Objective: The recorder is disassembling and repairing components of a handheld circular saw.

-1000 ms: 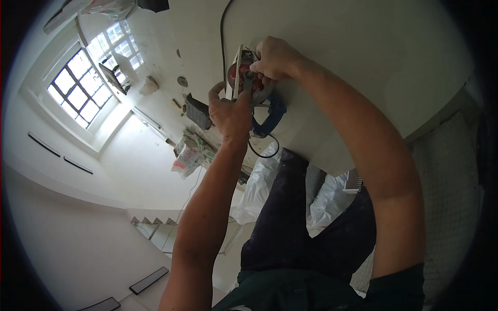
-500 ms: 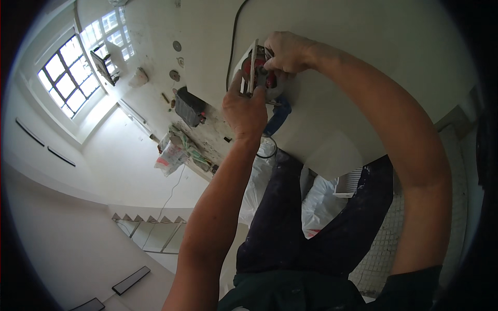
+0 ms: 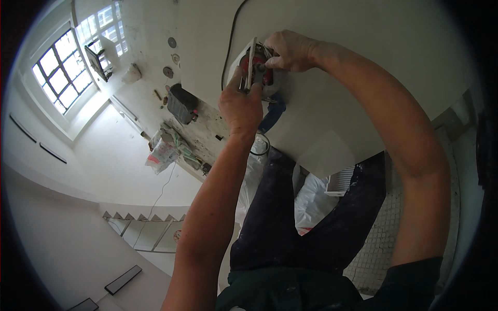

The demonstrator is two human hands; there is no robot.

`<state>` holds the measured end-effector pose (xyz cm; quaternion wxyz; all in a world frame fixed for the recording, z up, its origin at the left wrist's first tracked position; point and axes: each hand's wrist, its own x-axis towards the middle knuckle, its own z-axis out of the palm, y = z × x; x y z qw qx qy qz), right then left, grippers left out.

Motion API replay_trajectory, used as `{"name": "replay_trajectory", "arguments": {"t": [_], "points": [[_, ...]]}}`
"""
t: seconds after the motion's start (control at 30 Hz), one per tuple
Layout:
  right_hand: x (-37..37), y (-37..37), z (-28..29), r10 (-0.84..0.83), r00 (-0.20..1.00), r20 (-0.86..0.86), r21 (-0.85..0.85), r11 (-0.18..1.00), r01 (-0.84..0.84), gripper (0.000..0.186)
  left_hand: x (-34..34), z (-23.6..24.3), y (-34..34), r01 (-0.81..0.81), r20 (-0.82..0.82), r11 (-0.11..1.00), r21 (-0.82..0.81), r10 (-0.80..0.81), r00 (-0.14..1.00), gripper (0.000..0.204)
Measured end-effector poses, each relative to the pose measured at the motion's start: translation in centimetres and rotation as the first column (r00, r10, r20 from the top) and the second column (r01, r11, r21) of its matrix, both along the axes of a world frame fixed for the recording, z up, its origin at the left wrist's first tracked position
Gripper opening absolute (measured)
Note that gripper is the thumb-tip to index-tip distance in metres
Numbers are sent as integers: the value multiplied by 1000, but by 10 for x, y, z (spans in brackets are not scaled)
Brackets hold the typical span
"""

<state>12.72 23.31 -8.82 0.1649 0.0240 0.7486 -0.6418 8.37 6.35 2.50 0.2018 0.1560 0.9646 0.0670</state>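
Pale and smooth, a broad work surface is spread beneath the hands. By the left hand, a power tool with a red body and blue handle is gripped at its flat base plate, fingers bent along one side and thumb pressed toward the other; the plate is stood on edge. The right hand is curled at the tool's opposite side, thumb and forefinger brought close together near its middle; whether anything small is pinched there cannot be told. Left of the tool, a black cable is laid in a curve. Farther left, a dark grey box and round discs are seen, then a plastic bag and a barred window. White plastic sacks and a white ribbed tray are partly hidden by dark trousers.
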Motion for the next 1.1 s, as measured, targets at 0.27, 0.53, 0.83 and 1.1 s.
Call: {"name": "replay_trajectory", "arguments": {"t": [0.27,0.53,0.83,1.1], "points": [[-18,5,-6,242,948,208,-312,935,-170,31,-3,-3,-6,14,-9,1000,-2,-14,1000,61],[2,-13,-20,-60,986,-154,-68,996,51,21,1,-5,-4,-42,12,999,19,42,999,59],[-2,-27,6,-111,955,276,-34,992,125,16,2,-1,5,-124,33,988,-88,127,991,55],[-6,-82,11,-655,725,210,368,741,563,47,-2,-7,-3,-72,-27,995,-73,70,997,55]]}}
